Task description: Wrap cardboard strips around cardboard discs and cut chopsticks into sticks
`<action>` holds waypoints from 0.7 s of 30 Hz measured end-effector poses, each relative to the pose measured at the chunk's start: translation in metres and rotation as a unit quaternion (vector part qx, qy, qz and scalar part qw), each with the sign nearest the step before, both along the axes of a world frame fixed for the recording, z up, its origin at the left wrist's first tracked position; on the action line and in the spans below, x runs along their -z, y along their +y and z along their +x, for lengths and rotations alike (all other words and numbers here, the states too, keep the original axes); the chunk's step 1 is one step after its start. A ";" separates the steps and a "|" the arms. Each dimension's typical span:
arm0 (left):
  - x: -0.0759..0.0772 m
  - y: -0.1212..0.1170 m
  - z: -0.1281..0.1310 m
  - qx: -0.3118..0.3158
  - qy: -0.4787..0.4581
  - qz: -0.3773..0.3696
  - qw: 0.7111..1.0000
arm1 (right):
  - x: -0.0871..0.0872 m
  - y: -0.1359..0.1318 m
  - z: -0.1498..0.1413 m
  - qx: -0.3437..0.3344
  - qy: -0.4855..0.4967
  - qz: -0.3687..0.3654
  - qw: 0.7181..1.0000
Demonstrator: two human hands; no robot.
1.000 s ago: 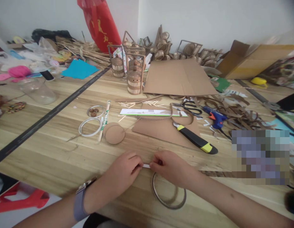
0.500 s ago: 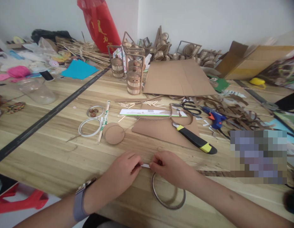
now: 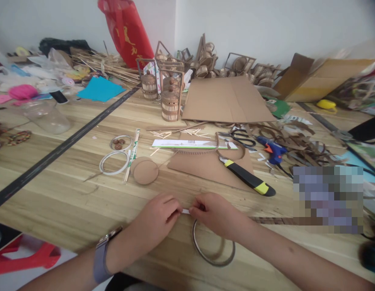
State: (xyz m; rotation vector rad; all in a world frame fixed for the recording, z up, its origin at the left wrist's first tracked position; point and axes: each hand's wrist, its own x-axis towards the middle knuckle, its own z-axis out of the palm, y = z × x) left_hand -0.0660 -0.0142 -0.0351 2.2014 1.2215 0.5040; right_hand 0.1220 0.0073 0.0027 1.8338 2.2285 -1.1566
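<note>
A short white strip (image 3: 185, 211) stretches between my two hands. My left hand (image 3: 164, 212), with a watch on its wrist, pinches the strip's left end. The fingers of my right hand (image 3: 213, 212) are closed on the other end. A thin grey ring (image 3: 197, 248), like a narrow tape roll, shows below my right hand; its upper part is hidden behind the hand, so I cannot tell whether the strip joins it. Beyond my hands are round cardboard discs (image 3: 145, 171) and a black-and-yellow utility knife (image 3: 248, 178) lying across a cardboard piece (image 3: 187, 165).
White tape rings (image 3: 102, 161) lie left of the discs. A blue glue gun (image 3: 275, 151), black scissors (image 3: 243, 137) and brown cardboard strips (image 3: 314, 145) are at right. Small stick-covered lidded baskets (image 3: 170, 107) stand behind. A clear jar (image 3: 47, 117) lies at left.
Both hands hold almost the same pose, with the white strip still between them. The whole view has shifted very slightly.
</note>
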 end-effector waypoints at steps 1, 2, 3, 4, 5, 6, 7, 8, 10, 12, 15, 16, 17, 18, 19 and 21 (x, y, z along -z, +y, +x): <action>0.001 0.000 0.000 0.001 -0.005 -0.001 1.000 | 0.000 0.000 0.000 -0.002 -0.001 0.000 1.000; 0.002 0.000 0.000 0.003 -0.009 -0.002 1.000 | 0.000 0.000 0.000 -0.004 -0.001 0.001 1.000; 0.003 0.000 -0.001 0.005 -0.014 -0.001 1.000 | 0.000 0.001 0.000 -0.004 -0.002 0.002 1.000; 0.004 0.000 -0.001 0.006 -0.019 0.001 1.000 | 0.000 0.001 0.000 -0.005 -0.004 0.004 1.000; 0.005 0.000 -0.002 0.008 -0.024 0.004 1.000 | 0.000 0.001 0.000 -0.005 -0.005 0.005 1.000; 0.006 -0.001 -0.002 0.010 -0.031 0.009 0.999 | 0.000 0.001 0.000 -0.006 -0.006 0.006 1.000; 0.007 -0.001 -0.002 0.013 -0.038 0.014 0.999 | 0.001 0.001 0.000 -0.006 -0.007 0.005 1.000; 0.008 -0.001 -0.003 0.017 -0.043 0.018 0.999 | 0.001 0.002 0.000 -0.006 -0.008 0.004 1.000; 0.008 -0.001 -0.003 0.022 -0.045 0.026 0.998 | 0.001 0.001 -0.001 -0.006 -0.010 0.001 1.000; 0.008 -0.001 -0.002 0.025 -0.037 0.034 0.998 | 0.001 0.001 -0.002 -0.006 -0.013 -0.001 1.000; 0.006 -0.003 0.000 0.027 -0.001 0.053 0.998 | 0.000 0.002 -0.002 -0.006 -0.013 -0.002 1.000; 0.006 -0.004 0.001 0.033 0.019 0.060 0.998 | 0.000 0.003 -0.002 -0.006 -0.013 -0.003 1.000; 0.005 -0.004 0.002 0.042 0.042 0.067 0.996 | -0.001 0.004 -0.001 -0.006 -0.013 -0.007 1.000; 0.004 -0.005 0.002 0.057 0.066 0.073 0.994 | -0.002 0.005 -0.001 -0.006 -0.013 -0.013 1.000; 0.004 -0.006 0.003 0.073 0.090 0.078 0.990 | -0.003 0.006 0.000 -0.006 -0.013 -0.022 1.000; 0.003 -0.006 0.003 0.100 0.125 0.087 0.983 | -0.006 0.008 0.002 -0.004 -0.012 -0.045 0.999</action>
